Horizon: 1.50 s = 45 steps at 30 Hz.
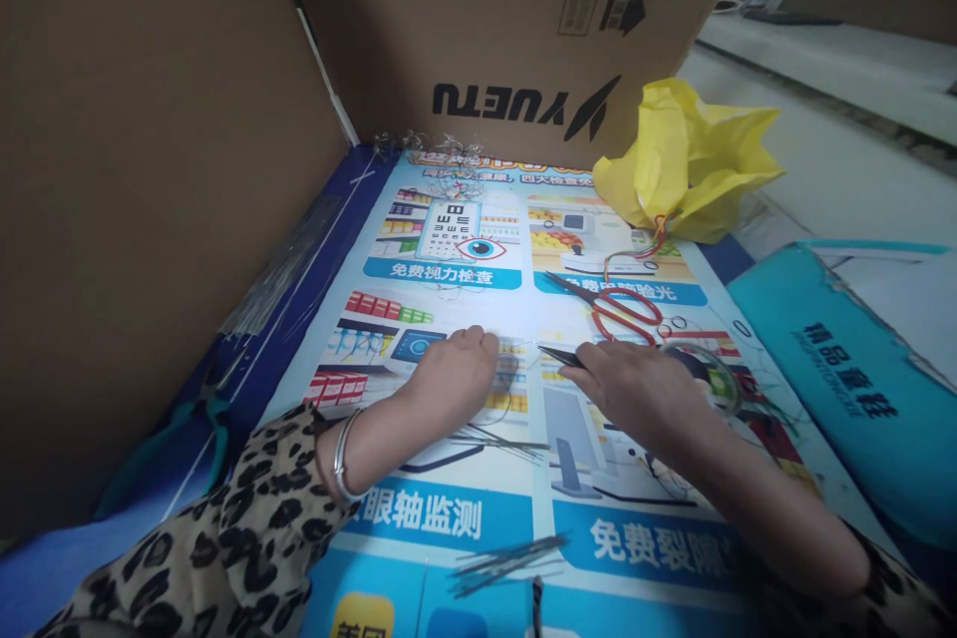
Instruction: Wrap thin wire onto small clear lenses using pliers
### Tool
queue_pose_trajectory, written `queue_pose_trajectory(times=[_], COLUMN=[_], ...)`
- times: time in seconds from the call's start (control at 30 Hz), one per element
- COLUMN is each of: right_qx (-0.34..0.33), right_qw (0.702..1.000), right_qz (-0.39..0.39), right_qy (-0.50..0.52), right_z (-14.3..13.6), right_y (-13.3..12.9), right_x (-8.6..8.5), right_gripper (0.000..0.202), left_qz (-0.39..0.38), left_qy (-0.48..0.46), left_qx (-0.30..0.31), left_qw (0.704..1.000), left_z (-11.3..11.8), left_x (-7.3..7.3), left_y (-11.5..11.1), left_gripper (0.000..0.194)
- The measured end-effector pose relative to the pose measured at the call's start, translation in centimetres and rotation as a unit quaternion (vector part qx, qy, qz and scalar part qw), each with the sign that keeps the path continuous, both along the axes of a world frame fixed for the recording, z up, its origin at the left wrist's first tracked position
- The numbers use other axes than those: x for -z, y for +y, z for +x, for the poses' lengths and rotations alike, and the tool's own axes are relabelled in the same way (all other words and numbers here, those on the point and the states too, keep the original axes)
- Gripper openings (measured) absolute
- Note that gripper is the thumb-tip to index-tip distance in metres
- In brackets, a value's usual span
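Observation:
My left hand (456,374), with a silver bangle at the wrist, is closed in a pinch; a very fine wire (517,346) seems to run from its fingertips. My right hand (647,384) grips a dark pointed tool (559,356), needle-nose pliers or tweezers, its tip aimed left at that wire. Whether the tip touches the wire is too small to tell. Scissors with red handles (628,316) lie just beyond my right hand. Below the hands rest two loose bundles of thin dark wires, one nearer my left hand (500,443) and another closer to me (512,561).
A printed poster (449,518) covers the table. Cardboard walls (449,30) stand behind and to the left. Teal-handled pliers (213,409) lie at left, a yellow bag (688,159) back right, a teal shoebox lid (844,379) at right. Clear tangled pieces (456,152) sit at the back.

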State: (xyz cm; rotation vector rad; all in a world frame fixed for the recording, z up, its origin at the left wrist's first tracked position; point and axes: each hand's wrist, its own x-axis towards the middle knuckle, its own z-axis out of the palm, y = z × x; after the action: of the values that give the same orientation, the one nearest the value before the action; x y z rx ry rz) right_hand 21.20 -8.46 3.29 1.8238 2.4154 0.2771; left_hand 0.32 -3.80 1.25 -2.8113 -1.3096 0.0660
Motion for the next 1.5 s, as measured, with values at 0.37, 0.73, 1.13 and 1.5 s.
queue_pose_trajectory(times=[0.37,0.73,1.13,1.5], right_qx=[0.027,0.046,0.113,0.063], right_qw=[0.997,0.994,0.975,0.986], right_qz=[-0.061,-0.089,-0.184,-0.033], right_qy=[-0.030,-0.041,-0.046,-0.149], right_z=[-0.1,-0.3,-1.4,-5.6], right_y=[-0.2,-0.1,1.3,-0.9], right_x=[-0.8,-0.7,-1.6,-2.1], right_gripper=[0.037,0.040,0.043,0.024], left_qz=[0.021,0.030,0.011,-0.017], left_qy=[0.031,-0.004,-0.021,-0.092], left_qx=[-0.011,-0.010,-0.040,-0.055], left_qw=[0.999,0.999,0.999,0.994], left_z=[0.6,0.3,0.5,0.6], left_x=[0.6,1.0,1.1,1.3], left_y=[-0.5,0.0,0.1,0.2], left_gripper=[0.020,0.019,0.019,0.023])
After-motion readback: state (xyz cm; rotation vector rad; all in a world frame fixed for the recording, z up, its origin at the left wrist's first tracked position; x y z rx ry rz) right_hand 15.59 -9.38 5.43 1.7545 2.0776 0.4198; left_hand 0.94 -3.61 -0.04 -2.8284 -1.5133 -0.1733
